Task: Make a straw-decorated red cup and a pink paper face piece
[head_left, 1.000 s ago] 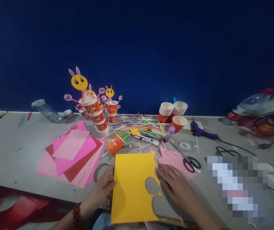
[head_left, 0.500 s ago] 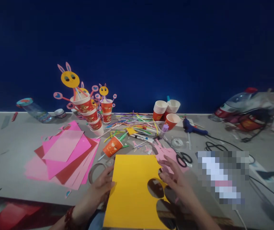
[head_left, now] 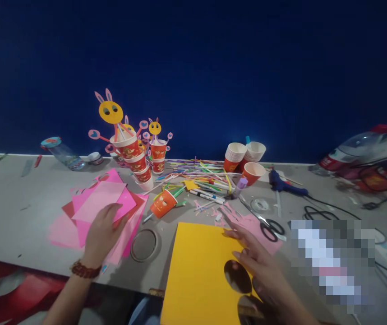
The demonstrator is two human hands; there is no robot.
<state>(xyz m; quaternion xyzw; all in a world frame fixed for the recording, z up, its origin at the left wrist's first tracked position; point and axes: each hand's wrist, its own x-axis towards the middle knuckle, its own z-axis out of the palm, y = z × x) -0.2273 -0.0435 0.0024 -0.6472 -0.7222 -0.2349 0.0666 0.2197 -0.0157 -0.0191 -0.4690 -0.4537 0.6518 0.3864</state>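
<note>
A yellow sheet of paper (head_left: 196,271) with round holes cut along its right side lies in front of me, over the table's front edge. My right hand (head_left: 254,262) is at its upper right edge, thumb and fingers on the sheet; part of the grip is hidden. To the left, my left hand (head_left: 103,230), with a red bead bracelet (head_left: 85,270) on the wrist, is over a stack of pink and red paper (head_left: 99,203). Its fingers are apart at the sheets' right side. A roll of tape (head_left: 144,245) lies between the hands.
Behind are decorated paper cup figures (head_left: 131,149), a tipped orange cup (head_left: 163,203), coloured sticks (head_left: 196,168) and stacked cups (head_left: 236,155). Scissors (head_left: 271,229), pink scraps (head_left: 247,225) and a blue glue gun (head_left: 286,185) with a cord lie right. A bottle (head_left: 345,153) leans farther right.
My left hand has left the yellow sheet's left edge and moved left over the pink paper stack. My right hand stays at the yellow sheet. The view has turned slightly left.
</note>
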